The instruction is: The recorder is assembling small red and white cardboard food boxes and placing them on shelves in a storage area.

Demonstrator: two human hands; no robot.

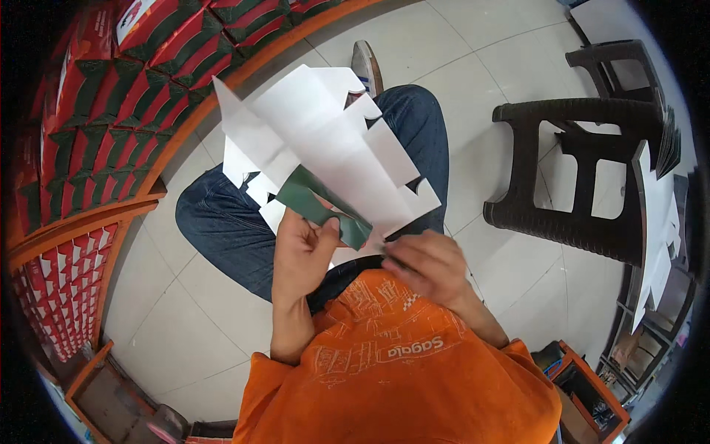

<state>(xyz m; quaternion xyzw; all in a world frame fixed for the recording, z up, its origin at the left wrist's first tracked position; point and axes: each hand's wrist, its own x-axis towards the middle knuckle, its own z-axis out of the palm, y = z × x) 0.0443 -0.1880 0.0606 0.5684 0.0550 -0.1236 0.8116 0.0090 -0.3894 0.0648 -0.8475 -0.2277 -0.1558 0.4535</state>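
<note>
A white die-cut cardboard box blank (296, 118) rests across my lap, with notched flaps along both of its long sides. At its near end a panel is turned up and shows its dark green printed side (310, 203). My left hand (303, 248) grips this green panel, the thumb lying on top. Just right of the panel's end is my right hand (429, 263), its fingers curled and smeared by motion. Whether those fingers touch the card or hold anything is not clear.
Wooden shelves (174, 148) filled with red and green boxes (140, 89) run along the left. Smaller red boxes (70, 285) stack lower down. Dark plastic stools (569, 177) stand at right, near more white card blanks (651, 237). A wooden case (592, 392) sits at lower right.
</note>
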